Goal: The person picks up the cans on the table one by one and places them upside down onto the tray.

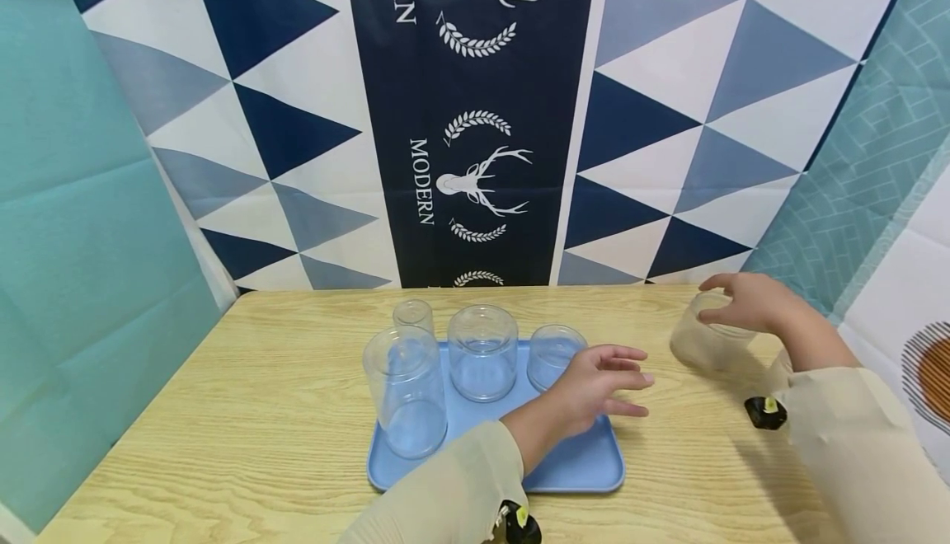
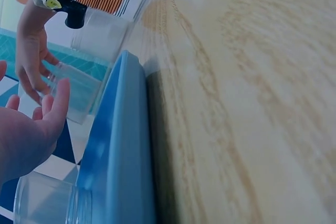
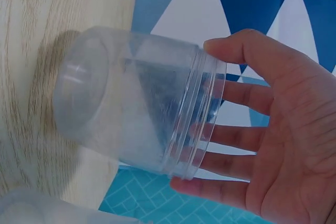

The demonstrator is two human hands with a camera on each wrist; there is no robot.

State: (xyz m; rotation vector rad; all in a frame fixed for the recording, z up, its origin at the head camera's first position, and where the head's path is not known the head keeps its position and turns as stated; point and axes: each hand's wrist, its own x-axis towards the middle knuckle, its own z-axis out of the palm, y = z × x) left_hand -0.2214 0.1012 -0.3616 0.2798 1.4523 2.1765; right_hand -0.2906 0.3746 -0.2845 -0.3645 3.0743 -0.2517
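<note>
At the right back of the table, my right hand [image 1: 750, 305] spans the mouth of a clear plastic jar [image 1: 708, 338]. In the right wrist view, the thumb meets one side of the jar's threaded rim [image 3: 197, 114] and the fingers pass behind the other; its base is on the table. My left hand [image 1: 597, 383] hovers over the right part of a blue tray [image 1: 571, 478], fingers spread, holding nothing. Nearest to it is a short clear jar [image 1: 552, 354], partly covered by the hand. A tall jar [image 1: 408, 396] and a medium jar [image 1: 482, 354] stand on the tray.
A small clear jar [image 1: 413, 311] stands by the tray's back left corner, partly hidden behind the tall one. Another clear container [image 2: 100, 35] is near my right forearm. Patterned cloth [image 1: 475, 115] hangs behind the wooden table [image 1: 245, 412].
</note>
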